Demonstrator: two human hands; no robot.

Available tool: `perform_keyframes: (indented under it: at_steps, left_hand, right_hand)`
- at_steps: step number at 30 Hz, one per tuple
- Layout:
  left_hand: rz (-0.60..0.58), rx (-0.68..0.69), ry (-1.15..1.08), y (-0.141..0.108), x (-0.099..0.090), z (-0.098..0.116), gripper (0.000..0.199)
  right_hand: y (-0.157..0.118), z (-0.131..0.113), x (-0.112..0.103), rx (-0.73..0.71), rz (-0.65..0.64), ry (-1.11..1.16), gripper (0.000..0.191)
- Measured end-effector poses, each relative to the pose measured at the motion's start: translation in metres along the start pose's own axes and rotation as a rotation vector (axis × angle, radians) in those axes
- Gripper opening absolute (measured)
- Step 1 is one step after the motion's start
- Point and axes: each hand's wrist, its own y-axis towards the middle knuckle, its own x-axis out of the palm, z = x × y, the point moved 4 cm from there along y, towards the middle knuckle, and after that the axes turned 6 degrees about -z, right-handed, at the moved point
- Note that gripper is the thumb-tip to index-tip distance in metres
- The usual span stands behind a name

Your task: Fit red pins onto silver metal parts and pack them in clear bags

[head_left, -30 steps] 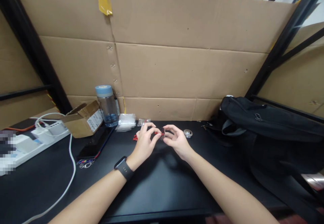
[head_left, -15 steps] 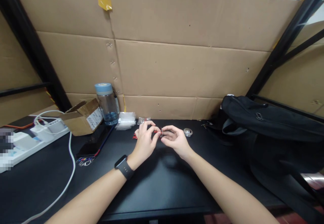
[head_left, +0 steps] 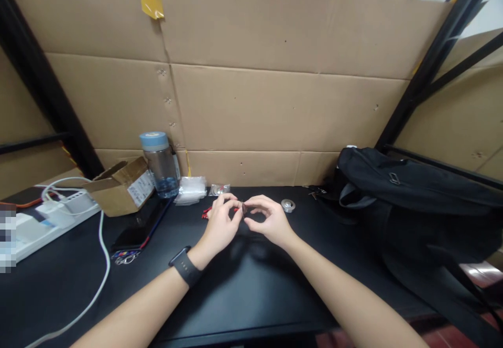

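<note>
Above the black table, my left hand (head_left: 223, 223) and my right hand (head_left: 270, 219) meet at the fingertips around a small, thin, dark round piece (head_left: 244, 209). Its details are too small to make out. My left fingers pinch its left side, with the thumb below, and my right finger and thumb touch it from the right. Just behind my left hand lie small red pieces (head_left: 205, 213), partly hidden by the fingers. A small clear bag (head_left: 219, 190) lies farther back, and a roll of clear tape (head_left: 288, 205) lies right of my right hand.
A blue-lidded bottle (head_left: 160, 167), an open cardboard box (head_left: 120, 188), a phone (head_left: 135, 231) and a power strip (head_left: 58, 225) are on the left. Stacked clear bags (head_left: 190, 189) lie near the cardboard wall. A black backpack (head_left: 424, 201) fills the right side.
The view has shifted slightly, moving most things left in the picture. My fingers have shifted around the small piece, which now shows as a dark disc between them.
</note>
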Motion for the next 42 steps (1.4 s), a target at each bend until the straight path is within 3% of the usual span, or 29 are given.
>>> perform_keyframes:
  at_steps: [2,5,8,11,14,19,24,31,38,42]
  left_hand:
    - [-0.046,-0.072,-0.2,0.001,0.003,-0.005,0.014]
    - [-0.233,-0.264,-0.537,-0.001,0.01,-0.009,0.025]
    - [-0.367,-0.344,-0.685,-0.003,0.013,-0.008,0.031]
    - [-0.257,-0.17,-0.514,0.001,0.007,-0.007,0.026]
    - [-0.11,0.03,-0.258,0.003,0.001,-0.003,0.02]
    - [-0.01,0.187,0.127,-0.004,-0.005,0.013,0.014]
    - [0.057,0.141,0.242,-0.007,-0.007,0.02,0.015]
    - [0.075,0.079,0.251,-0.007,-0.006,0.018,0.013]
    - [0.048,0.116,0.293,-0.007,-0.007,0.018,0.012]
    - [-0.013,0.108,0.198,-0.004,-0.007,0.016,0.011]
  right_hand:
    - [0.001,-0.004,-0.001,-0.038,0.0,-0.067,0.035]
    - [0.002,-0.011,-0.002,-0.105,-0.029,-0.173,0.034]
    - [0.002,-0.013,-0.003,-0.128,-0.049,-0.205,0.037]
    - [0.002,-0.01,-0.004,-0.067,-0.021,-0.135,0.033]
    - [0.0,0.0,-0.002,0.091,0.025,0.055,0.028]
    - [-0.002,0.01,0.005,0.303,0.093,0.344,0.029]
    - [0.0,0.008,0.006,0.328,0.059,0.432,0.04]
    - [-0.002,0.012,0.006,0.349,0.058,0.366,0.036]
    - [-0.001,0.008,-0.001,0.232,0.051,0.07,0.02]
    - [0.0,0.009,-0.007,0.217,0.027,-0.147,0.011]
